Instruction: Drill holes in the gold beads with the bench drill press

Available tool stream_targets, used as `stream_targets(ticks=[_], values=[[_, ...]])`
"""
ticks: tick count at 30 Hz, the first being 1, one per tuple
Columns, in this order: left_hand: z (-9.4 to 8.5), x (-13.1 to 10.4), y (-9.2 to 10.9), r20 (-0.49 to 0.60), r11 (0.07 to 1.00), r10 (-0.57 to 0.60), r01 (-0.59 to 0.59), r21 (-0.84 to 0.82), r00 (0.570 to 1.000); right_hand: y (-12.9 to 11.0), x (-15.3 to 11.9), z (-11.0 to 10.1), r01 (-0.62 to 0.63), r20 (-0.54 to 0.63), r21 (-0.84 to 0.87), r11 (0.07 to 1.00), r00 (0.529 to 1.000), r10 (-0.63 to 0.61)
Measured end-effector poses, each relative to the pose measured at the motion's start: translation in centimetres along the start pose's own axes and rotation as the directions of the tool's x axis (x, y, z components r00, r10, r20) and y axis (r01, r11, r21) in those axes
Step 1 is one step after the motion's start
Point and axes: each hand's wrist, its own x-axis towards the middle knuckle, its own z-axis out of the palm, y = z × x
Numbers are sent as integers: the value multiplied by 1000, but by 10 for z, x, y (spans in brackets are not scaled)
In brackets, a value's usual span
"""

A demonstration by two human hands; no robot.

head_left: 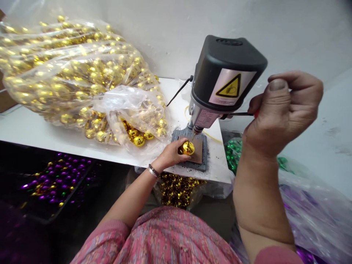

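Observation:
Pinched between the thumb and fingers of my left hand (172, 154) is a shiny gold ball (188, 148). It is held over a brown square board (197, 154) on the grey base (204, 161) of a small bench drill press (228, 73). The drill bit (194, 136) points down just above and beside the ball; whether they touch I cannot tell. Up at the right, my right hand (286, 106) is closed around the end of the drill's feed lever (242, 114), where a bit of red knob shows.
A big clear bag of gold balls (68, 77) lies on the white table (110, 154), its open mouth near the drill. Below the table edge hangs a bag of gold pieces (178, 190). A dark crate (60, 205) holds purple, gold and green balls. Green (233, 152) and purple bags (310, 209) stand right.

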Motion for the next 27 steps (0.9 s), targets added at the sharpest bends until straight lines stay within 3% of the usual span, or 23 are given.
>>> stream_targets(ticks=[2,5,7,9,11,12,14,16,18,21,24,27], values=[[-8,-20,2,126,999,38,-40,11,991,-1,-1,0,-40,-19,41,998,999,41],[-17,-47,0,346,998,44,-54,19,937,-9,-3,2,-130,-57,80,988,989,135],[-22,-57,-5,384,999,9,-26,39,923,-15,-3,4,-226,-88,93,970,968,234],[-30,-61,-13,271,996,-32,6,95,962,-22,-2,6,-329,-118,132,935,931,345],[-43,-59,-22,2,976,-70,68,207,998,-26,-1,7,-406,-139,178,896,891,431],[-51,-58,-26,-166,953,-85,129,275,982,-27,-1,7,-423,-150,188,886,879,452],[-67,-55,-34,-446,863,-105,304,403,889,-28,-1,6,-421,-162,158,893,881,444],[-81,-54,-39,-575,744,-159,480,465,803,-27,-2,5,-398,-160,82,914,900,406],[-88,-56,-42,-591,645,-228,575,504,774,-25,-3,4,-369,-145,18,929,919,367],[-86,-57,-44,-533,580,-267,576,577,803,-23,-3,4,-301,-127,5,953,946,300],[-79,-54,-50,-514,568,-254,557,607,819,-25,-3,4,-323,-122,13,946,939,322],[-73,-53,-58,-523,622,-212,527,579,825,-27,-5,3,-343,-109,17,939,933,343]])
